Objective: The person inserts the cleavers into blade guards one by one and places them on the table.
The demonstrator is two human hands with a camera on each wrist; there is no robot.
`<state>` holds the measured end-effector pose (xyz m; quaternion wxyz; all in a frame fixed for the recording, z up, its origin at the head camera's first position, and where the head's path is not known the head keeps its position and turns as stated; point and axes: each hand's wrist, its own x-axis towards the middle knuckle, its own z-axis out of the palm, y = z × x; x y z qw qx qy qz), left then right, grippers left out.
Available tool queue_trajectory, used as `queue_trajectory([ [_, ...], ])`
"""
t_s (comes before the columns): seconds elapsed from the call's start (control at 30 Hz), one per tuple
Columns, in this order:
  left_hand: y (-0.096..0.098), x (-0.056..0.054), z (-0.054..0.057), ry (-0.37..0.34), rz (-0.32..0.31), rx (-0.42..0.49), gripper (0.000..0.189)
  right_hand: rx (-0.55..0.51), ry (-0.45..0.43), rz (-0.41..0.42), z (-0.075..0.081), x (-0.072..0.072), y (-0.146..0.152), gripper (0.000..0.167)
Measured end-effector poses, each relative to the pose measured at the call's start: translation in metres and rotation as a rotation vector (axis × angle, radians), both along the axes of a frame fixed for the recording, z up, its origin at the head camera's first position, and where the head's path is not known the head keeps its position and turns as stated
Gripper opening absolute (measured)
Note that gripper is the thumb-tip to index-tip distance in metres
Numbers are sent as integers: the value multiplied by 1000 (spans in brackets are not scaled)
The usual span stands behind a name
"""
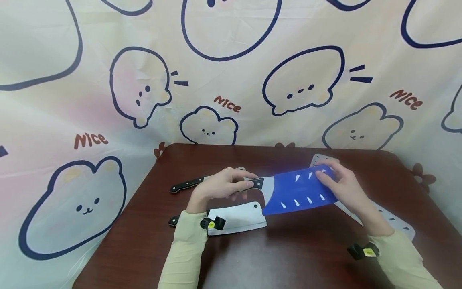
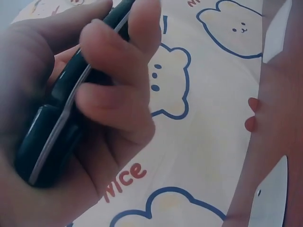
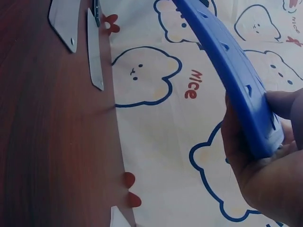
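Observation:
In the head view my left hand (image 1: 225, 185) grips the black riveted handle (image 1: 258, 184) of a cleaver held above the table. A blue slotted blade sheath (image 1: 297, 192) covers most of its blade, leaving the steel near the handle (image 1: 268, 187) bare. My right hand (image 1: 344, 184) pinches the far end of that sheath, thumb on the near face. The left wrist view shows my fingers curled round the handle (image 2: 71, 90). From the right wrist, the blue sheath (image 3: 236, 75) stands edge-on between thumb and fingers.
Below my left wrist lies a second cleaver (image 1: 238, 218) with a bare, wide blade. Behind my left hand is a narrower knife with a black handle (image 1: 187, 185). Pale slotted sheaths (image 1: 395, 220) lie at the right of the brown table (image 1: 288, 257). A printed cloth (image 1: 249, 80) hangs behind.

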<state>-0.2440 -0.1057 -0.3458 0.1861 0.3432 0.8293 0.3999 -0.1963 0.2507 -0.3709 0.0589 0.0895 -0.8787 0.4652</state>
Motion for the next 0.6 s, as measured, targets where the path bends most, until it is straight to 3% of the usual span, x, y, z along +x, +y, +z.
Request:
queue_trajectory([
  [0.1,-3,-1,-5,-18,-26,-20,35,44,-25,33,-1,-2,2,48],
  [0.37,1,-8,-23,-167,-106,-96,27,249,-24,207,-9,-9,13,36],
  [0.5,4,-8,-32,-202,-101,-120,23,283,-39,237,-16,-12,16,32],
  [0.6,4,-7,-40,-233,-119,-158,22,276,-67,303,-24,-13,17,31],
])
